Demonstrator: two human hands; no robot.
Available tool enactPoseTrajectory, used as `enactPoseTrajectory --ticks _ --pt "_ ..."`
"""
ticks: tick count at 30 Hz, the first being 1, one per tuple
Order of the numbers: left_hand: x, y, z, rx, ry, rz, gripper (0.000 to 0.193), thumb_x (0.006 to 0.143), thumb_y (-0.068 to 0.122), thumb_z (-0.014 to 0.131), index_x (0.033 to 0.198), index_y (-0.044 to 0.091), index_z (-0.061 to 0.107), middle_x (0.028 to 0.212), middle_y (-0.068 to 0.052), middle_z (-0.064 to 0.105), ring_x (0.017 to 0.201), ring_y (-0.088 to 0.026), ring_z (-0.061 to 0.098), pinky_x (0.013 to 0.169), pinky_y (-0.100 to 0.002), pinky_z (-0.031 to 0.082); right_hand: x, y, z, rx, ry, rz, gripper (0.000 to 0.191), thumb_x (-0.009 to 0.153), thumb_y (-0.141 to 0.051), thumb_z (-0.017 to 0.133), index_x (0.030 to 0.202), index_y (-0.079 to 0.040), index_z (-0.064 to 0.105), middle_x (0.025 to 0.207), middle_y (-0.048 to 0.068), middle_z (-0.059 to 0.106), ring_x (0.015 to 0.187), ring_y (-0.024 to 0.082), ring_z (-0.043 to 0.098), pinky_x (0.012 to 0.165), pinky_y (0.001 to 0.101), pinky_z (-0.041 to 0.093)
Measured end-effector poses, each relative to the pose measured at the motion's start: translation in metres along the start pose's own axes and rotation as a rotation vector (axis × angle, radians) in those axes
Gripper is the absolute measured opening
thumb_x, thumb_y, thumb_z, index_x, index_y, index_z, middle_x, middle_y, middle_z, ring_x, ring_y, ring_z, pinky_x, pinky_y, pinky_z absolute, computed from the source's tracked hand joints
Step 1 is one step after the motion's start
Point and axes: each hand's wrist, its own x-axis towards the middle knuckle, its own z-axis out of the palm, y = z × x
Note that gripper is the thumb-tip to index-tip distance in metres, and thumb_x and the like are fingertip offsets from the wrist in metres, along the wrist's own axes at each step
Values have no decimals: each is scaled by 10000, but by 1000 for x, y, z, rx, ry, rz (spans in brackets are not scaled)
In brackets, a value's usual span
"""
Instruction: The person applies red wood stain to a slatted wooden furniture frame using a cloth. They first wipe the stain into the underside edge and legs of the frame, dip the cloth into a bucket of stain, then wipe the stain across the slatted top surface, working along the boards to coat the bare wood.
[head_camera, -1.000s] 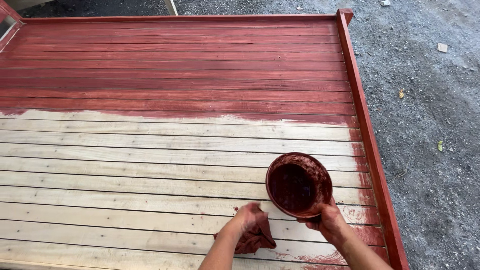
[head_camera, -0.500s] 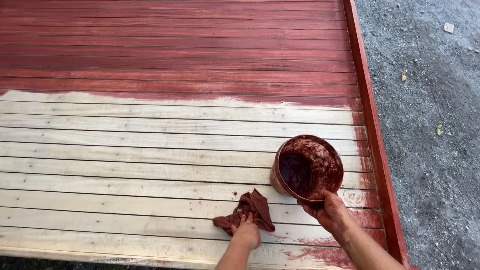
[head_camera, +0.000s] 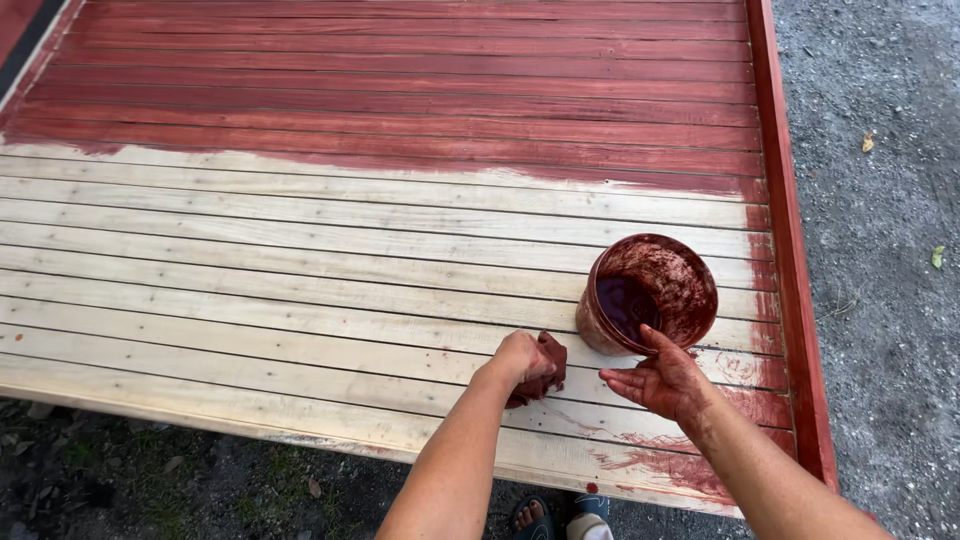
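Left hand clenching half-hidden stained rag, right hand spread wide beside paint bucket

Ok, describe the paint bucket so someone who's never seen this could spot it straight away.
Find the slatted wooden platform, far half stained red, near half bare. On the bare boards by its right edge stands the bucket, beside the right hand: the only round container, open, smeared red, dark liquid inside.
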Motion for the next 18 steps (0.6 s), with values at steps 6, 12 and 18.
enactPoseTrajectory --ticks 6,12,18 --pt "-41 67 -67 -74 -23 127 289 726 222 891 941 45 816 869 -118 798 754 -187 733 729 -332 583 -1 3 1 -308 -152 -69 705 956 -470 575 1476 -9 457 1358 254 555 1055 393 676 875 508 595" --pt "-103 158 -140 -274 -94 638 180 810 138 823 964 53 786 861 -60 785 804 -156 710 775 -330 597 -39 -8 16 -474 -259 -239 651 897 -610 519 1472 -304 515 1368 63 596 1245 252 538 1002 500 476" --pt "-146 246 -168 -696 -177 1234 321 891 -90 729 1183 40 695 1071 -6 720 974 -102 675 932 -301 609 -92 -41 37 -233 -562 -336 804 863 -712 525 1440 -151 518 1198 78 646 1105 277 658 974 603 520"
